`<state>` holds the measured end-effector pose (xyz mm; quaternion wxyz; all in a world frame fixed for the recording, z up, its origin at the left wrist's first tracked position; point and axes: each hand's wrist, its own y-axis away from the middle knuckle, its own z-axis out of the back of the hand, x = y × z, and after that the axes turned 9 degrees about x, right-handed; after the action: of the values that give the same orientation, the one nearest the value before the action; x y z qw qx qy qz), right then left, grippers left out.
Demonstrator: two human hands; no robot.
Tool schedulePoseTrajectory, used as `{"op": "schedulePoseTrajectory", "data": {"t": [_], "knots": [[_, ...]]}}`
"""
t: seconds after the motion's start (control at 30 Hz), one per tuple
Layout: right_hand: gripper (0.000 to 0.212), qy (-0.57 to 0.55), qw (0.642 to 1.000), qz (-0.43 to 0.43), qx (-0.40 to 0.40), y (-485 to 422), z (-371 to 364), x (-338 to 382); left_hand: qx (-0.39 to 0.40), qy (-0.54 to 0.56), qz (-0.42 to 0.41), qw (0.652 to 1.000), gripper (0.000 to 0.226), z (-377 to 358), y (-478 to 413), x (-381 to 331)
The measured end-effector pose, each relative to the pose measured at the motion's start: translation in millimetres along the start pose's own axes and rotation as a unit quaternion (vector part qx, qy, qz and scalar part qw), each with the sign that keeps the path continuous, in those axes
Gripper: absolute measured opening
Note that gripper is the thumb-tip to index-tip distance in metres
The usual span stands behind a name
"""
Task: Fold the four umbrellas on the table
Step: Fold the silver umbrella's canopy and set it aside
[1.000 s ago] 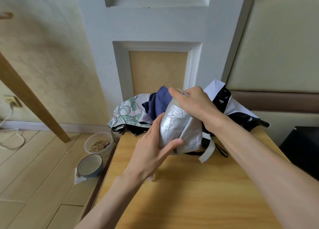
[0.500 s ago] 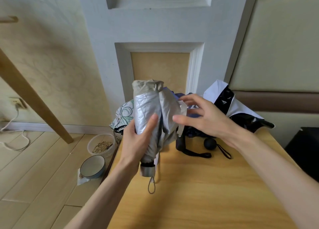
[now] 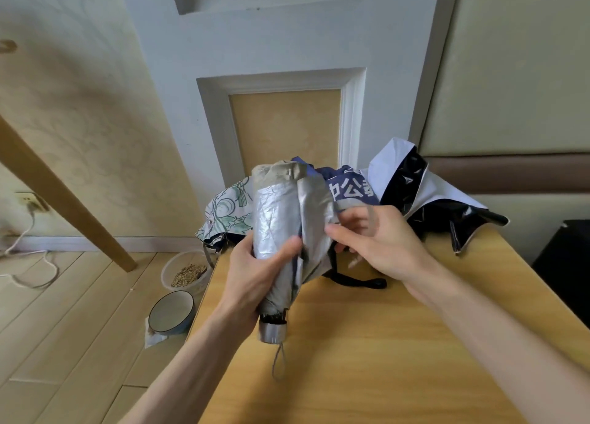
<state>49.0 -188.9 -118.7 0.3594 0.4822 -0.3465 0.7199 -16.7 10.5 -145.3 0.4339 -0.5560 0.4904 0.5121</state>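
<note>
A collapsed silver umbrella (image 3: pixel 277 219) stands upright above the wooden table (image 3: pixel 367 343), handle and wrist loop hanging down. My left hand (image 3: pixel 255 273) grips its lower body, thumb across the front. My right hand (image 3: pixel 373 241) pinches the loose silver cloth and strap at the umbrella's right side. Behind lie three unfolded umbrellas: a floral white-green one (image 3: pixel 223 216) at the left, a navy one with white characters (image 3: pixel 351 187) in the middle, and a black one with a white outer side (image 3: pixel 424 196) at the right.
A black strap (image 3: pixel 357 281) lies on the table behind my hands. On the floor at the left stand a plastic tub of grain (image 3: pixel 185 270) and a ceramic bowl (image 3: pixel 170 312). A slanted wooden beam (image 3: pixel 64 200) crosses the left. A dark object (image 3: pixel 565 264) sits right of the table.
The silver umbrella rose from lying on the table to upright in my left hand. My right hand left its top and now pinches the cloth at its right side.
</note>
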Motion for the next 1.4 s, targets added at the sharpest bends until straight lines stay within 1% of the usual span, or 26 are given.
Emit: {"op": "schedulePoseTrajectory", "data": {"t": [0.03, 0.1, 0.2, 0.23, 0.3, 0.37, 0.5, 0.6, 0.67, 0.8, 0.9, 0.97, 1.03, 1.07, 1.1, 1.13, 1.17, 1.2, 1.23, 1.27, 1.3, 1.33, 1.37, 1.4], "knots": [[0.011, -0.001, 1.000, 0.003, -0.008, 0.5, -1.9, -2.8, 0.010, -0.009, 0.007, 1.000, 0.068, -1.3, -0.2, 1.7], [0.010, -0.020, 1.000, -0.004, -0.017, 1.1, -0.5, -4.7, 0.012, -0.009, 0.014, 1.000, 0.068, -2.1, -1.2, 4.1], [0.011, -0.066, 0.996, -0.024, -0.062, 2.3, 9.2, -6.9, -0.008, 0.069, 0.027, 0.997, 0.062, -3.2, -3.4, 2.5], [0.012, -0.096, 0.992, -0.033, -0.078, 2.4, 11.3, -8.6, -0.020, 0.088, 0.028, 0.996, 0.058, -2.1, -4.6, 0.9], [0.015, -0.159, 0.980, -0.053, -0.104, 0.8, 13.8, -13.8, -0.057, 0.102, 0.022, 0.993, 0.041, 3.4, -8.1, -3.2], [0.018, -0.201, 0.972, -0.074, -0.096, -1.1, 13.9, -16.6, -0.082, 0.113, 0.017, 0.990, 0.029, 10.6, -10.1, -7.0], [0.019, -0.181, 0.978, -0.091, -0.039, -0.1, 6.3, -14.4, -0.104, 0.070, -0.001, 0.992, 0.016, 21.5, -9.7, -8.0], [0.025, -0.190, 0.977, -0.091, -0.039, 0.4, 4.5, -13.6, -0.100, 0.046, -0.007, 0.994, 0.015, 20.8, -7.9, -8.7], [0.028, -0.155, 0.982, -0.087, -0.059, 0.8, 5.5, -15.0, -0.089, 0.036, -0.007, 0.995, 0.011, 20.0, -7.6, -9.2], [0.015, -0.096, 0.988, -0.059, -0.103, 0.1, 10.7, -21.6, -0.078, 0.052, 0.001, 0.996, 0.006, 17.8, -7.6, -8.5], [0.012, -0.062, 0.990, -0.042, -0.122, -2.4, 10.2, -22.9, -0.058, 0.071, 0.003, 0.996, 0.006, 17.7, -7.1, -9.7], [0.012, -0.048, 0.989, -0.050, -0.130, -3.4, 10.4, -25.0, -0.036, 0.085, 0.007, 0.996, 0.013, 18.0, -5.9, -10.4], [0.013, -0.031, 0.991, -0.067, -0.110, -4.1, 9.8, -27.2, -0.016, 0.090, 0.007, 0.996, 0.024, 17.2, -4.0, -11.0], [0.017, -0.010, 0.992, -0.073, -0.099, -3.0, 8.2, -27.7, -0.010, 0.089, 0.005, 0.996, 0.028, 16.2, -2.9, -10.5], [0.028, 0.044, 0.991, -0.067, -0.110, -1.3, 6.6, -27.5, -0.007, 0.086, 0.001, 0.996, 0.032, 15.2, -2.1, -9.3], [0.039, 0.120, 0.980, -0.032, -0.155, 1.1, 4.3, -24.3, -0.007, 0.085, -0.001, 0.996, 0.036, 14.3, -1.6, -7.8], [0.045, 0.192, 0.958, 0.040, -0.208, 2.9, 1.4, -19.3, -0.011, 0.087, -0.002, 0.996, 0.041, 13.6, -1.4, -6.3], [0.042, 0.253, 0.929, 0.130, -0.237, 5.4, -3.3, -11.5, -0.017, 0.093, -0.002, 0.996, 0.045, 12.8, -1.3, -5.3], [0.038, 0.284, 0.914, 0.194, -0.215, 8.4, -10.7, -3.4, -0.022, 0.098, -0.002, 0.995, 0.048, 12.0, -1.2, -5.0], [0.036, 0.282, 0.924, 0.213, -0.149, 11.4, -20.3, 4.4, -0.024, 0.097, -0.003, 0.995, 0.051, 11.7, -1.8, -4.7], [0.041, 0.261, 0.945, 0.187, -0.065, 13.5, -30.2, 9.2, -0.022, 0.092, -0.004, 0.996, 0.051, 11.4, -2.5, -4.5], [0.048, 0.245, 0.961, 0.131, 0.008, 14.4, -39.5, 10.1, -0.019, 0.088, -0.005, 0.996, 0.049, 11.2, -3.2, -4.6], [0.051, 0.240, 0.966, 0.090, 0.043, 13.7, -46.2, 5.7, -0.019, 0.088, -0.004, 0.996, 0.046, 11.4, -3.4, -5.2], [0.044, 0.234, 0.969, 0.074, 0.041, 11.0, -49.1, -2.1, -0.021, 0.092, -0.002, 0.996, 0.045, 11.9, -3.5, -6.3]]}}
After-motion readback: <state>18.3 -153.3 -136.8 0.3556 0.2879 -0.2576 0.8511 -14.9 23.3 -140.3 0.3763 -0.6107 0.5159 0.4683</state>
